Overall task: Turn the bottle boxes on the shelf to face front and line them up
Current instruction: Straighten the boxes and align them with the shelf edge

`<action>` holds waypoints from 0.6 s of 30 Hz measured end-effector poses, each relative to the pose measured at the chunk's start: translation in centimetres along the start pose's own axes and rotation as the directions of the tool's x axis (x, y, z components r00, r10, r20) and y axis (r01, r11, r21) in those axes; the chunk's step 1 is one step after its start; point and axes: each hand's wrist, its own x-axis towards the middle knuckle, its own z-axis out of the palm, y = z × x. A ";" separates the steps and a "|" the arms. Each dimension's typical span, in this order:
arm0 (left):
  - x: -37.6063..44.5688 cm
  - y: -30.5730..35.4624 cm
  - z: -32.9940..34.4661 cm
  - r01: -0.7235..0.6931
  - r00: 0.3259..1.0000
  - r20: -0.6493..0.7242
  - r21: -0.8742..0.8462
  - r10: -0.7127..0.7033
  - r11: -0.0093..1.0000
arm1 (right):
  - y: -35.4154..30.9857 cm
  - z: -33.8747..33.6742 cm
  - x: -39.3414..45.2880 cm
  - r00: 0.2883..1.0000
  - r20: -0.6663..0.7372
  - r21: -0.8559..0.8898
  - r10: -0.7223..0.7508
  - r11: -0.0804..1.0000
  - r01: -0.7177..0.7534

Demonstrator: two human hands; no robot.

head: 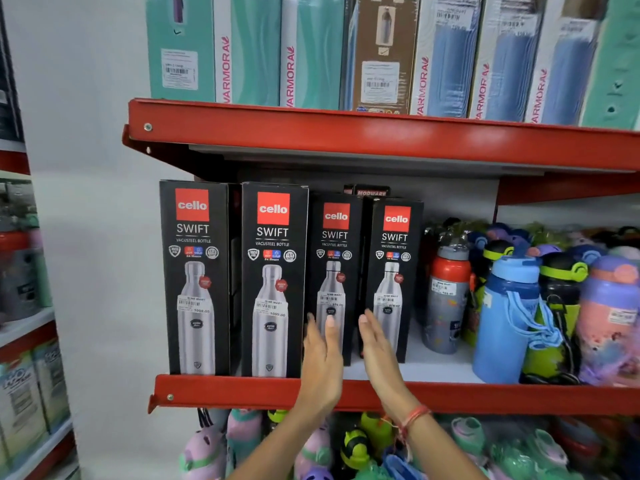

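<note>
Boxes: four black bottle boxes stand on the red shelf (pixel 242 389), all faces front. The two tall boxes (pixel 197 278) (pixel 273 282) sit at the edge; the two smaller boxes (pixel 334 275) (pixel 394 278) sit further back, so lining up looks unfinished. Left hand (pixel 320 362) and right hand (pixel 377 351), both flat, open and empty, flank the third box.

Definitely a shop, a housewares aisle by the look of it. Red metal shelves (pixel 346 133) are stacked in tiers, and boxed steel bottles (pixel 273 282) with printed price stickers (pixel 272 308) are lined up at the centre. Loose plastic bottles (pixel 509 317) with price labels are crowded at 3 o'clock, tall wrapped boxes (pixel 249 50) with barcode tags are packed at 12, and more stocked racks (pixel 24 306) are seen at 9.
</note>
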 end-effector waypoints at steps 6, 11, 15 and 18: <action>0.6 0.4 1.1 0.108 0.987 -0.113 -0.036 -0.111 0.994 | 0.3 0.3 0.5 0.988 0.138 0.034 0.072 0.996 -0.077; -0.2 0.2 0.8 0.109 0.990 -0.086 -0.049 -0.113 0.993 | 0.1 -0.4 0.3 0.985 0.146 0.022 0.093 0.995 -0.097; -1.3 -0.2 -0.1 0.116 0.992 -0.048 -0.044 -0.118 0.992 | 0.5 -1.2 -0.7 0.985 0.144 0.030 0.099 0.994 -0.104; -2.3 -0.1 -1.1 0.132 0.991 -0.010 -0.085 -0.134 0.988 | 1.0 -1.6 -1.4 0.987 0.128 0.033 0.099 0.994 -0.104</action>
